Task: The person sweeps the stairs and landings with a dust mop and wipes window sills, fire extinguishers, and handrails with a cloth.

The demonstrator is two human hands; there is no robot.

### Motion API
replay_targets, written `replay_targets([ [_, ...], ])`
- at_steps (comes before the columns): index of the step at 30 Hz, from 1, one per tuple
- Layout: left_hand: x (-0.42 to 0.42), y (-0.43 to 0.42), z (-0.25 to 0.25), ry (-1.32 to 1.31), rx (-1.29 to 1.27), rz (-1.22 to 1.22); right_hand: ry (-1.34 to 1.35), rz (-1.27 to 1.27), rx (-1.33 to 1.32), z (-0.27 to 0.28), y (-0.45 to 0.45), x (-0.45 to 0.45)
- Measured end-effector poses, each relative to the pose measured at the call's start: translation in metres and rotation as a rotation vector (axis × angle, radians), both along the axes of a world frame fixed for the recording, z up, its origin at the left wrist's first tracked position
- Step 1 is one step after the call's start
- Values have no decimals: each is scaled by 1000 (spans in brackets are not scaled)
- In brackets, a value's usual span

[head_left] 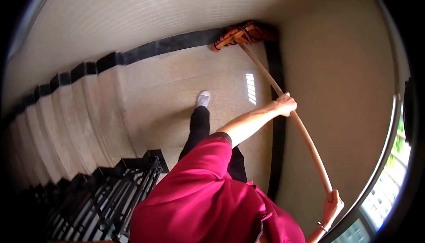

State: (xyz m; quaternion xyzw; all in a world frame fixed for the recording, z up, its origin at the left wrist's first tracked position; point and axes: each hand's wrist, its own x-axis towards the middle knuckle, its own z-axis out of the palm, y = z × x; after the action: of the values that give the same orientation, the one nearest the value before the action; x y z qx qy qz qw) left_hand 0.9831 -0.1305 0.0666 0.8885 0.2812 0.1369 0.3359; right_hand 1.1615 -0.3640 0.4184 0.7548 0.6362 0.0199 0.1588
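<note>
A mop with a long wooden handle (310, 143) reaches from the lower right up to the far corner of the landing. Its wooden crosspiece is draped in an orange and black patterned cloth (228, 38), which lies on the floor against the dark baseboard. My left hand (285, 104) is wrapped round the middle of the handle, with the arm stretched across to the right. Lower down, my right hand (334, 205) grips the handle's top end and wears a bracelet at the wrist.
Stairs (66, 123) run off to the left, beside a dark metal railing (128, 198). Plain walls edged by a black baseboard (276, 154) enclose the landing floor (177, 83). A window (389, 172) is at the right. My shoe (203, 98) stands mid-floor.
</note>
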Motion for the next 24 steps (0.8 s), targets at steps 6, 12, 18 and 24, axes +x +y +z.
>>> replay_targets([
  [6,-146,16,7,111,-237,266,90,411,-31,-10,141,-23],
  [12,-337,-39,-77,103,-191,903,163,851,-259,-107,272,-175],
  [18,-366,-127,-53,223,-168,970,349,1030,-195,-122,227,-194],
  [24,-167,-143,-11,101,-186,692,182,671,-128,-17,93,-44],
])
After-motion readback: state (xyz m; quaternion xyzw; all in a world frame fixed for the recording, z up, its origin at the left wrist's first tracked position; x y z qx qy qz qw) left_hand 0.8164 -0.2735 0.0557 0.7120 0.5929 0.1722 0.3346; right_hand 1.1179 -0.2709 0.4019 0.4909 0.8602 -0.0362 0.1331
